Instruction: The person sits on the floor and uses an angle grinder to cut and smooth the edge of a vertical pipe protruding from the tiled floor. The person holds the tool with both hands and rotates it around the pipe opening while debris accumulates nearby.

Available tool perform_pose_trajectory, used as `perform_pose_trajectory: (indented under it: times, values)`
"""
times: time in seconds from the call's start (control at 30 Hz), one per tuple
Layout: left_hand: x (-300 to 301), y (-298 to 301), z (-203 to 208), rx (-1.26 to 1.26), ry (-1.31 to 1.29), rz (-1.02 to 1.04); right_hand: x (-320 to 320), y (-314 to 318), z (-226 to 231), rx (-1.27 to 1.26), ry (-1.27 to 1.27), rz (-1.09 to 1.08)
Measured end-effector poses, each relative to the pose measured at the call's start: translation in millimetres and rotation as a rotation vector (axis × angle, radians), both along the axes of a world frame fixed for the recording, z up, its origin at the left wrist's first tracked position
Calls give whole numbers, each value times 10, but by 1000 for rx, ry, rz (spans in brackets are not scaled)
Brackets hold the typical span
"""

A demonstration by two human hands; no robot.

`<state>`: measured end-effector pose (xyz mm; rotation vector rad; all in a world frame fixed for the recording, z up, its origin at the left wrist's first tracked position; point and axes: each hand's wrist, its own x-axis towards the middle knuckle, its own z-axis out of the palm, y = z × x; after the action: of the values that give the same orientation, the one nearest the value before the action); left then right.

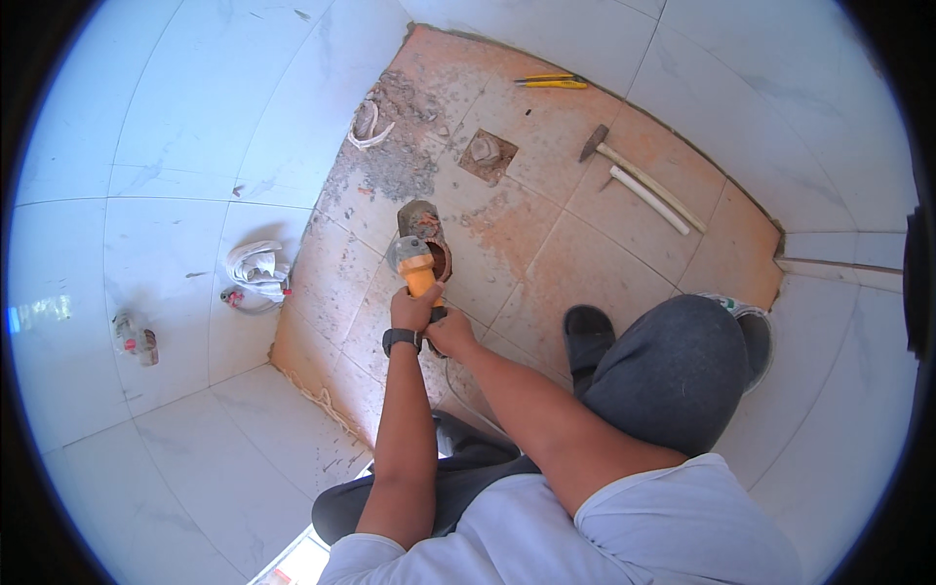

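Note:
Both my hands are wrapped round a yellow angle grinder (420, 280) with a grey head, held low over the tiled floor. Closed on the front of its body is my left hand (413, 310), with a dark watch on the wrist. My right hand (451, 334) grips the dark rear part close behind. The grinder's head sits at a broken-out opening (442, 261) in the tiles, which it partly covers. Just beyond lies a rough grey recess (419, 220). Whether the disc touches the tile is hidden. A cord (473, 408) trails back toward my legs.
A hammer (643, 175), a white tube (650, 200) and a yellow utility knife (552, 81) lie on the floor ahead. A square drain hole (487, 155) and grey rubble (400, 171) are farther off. White cloth-like material (257, 269) hangs at the left wall.

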<state>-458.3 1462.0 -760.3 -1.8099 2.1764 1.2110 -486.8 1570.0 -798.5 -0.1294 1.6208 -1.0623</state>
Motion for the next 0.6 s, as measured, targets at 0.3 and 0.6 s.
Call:
perform_pose_trajectory:
  times: [0.3,0.6]
  values:
    - [12,-2,-13,8,3,-17,9,7,11,9,61,-3]
    - [-34,5,1,-11,-26,-62,5,-3,0,34,55,-7]
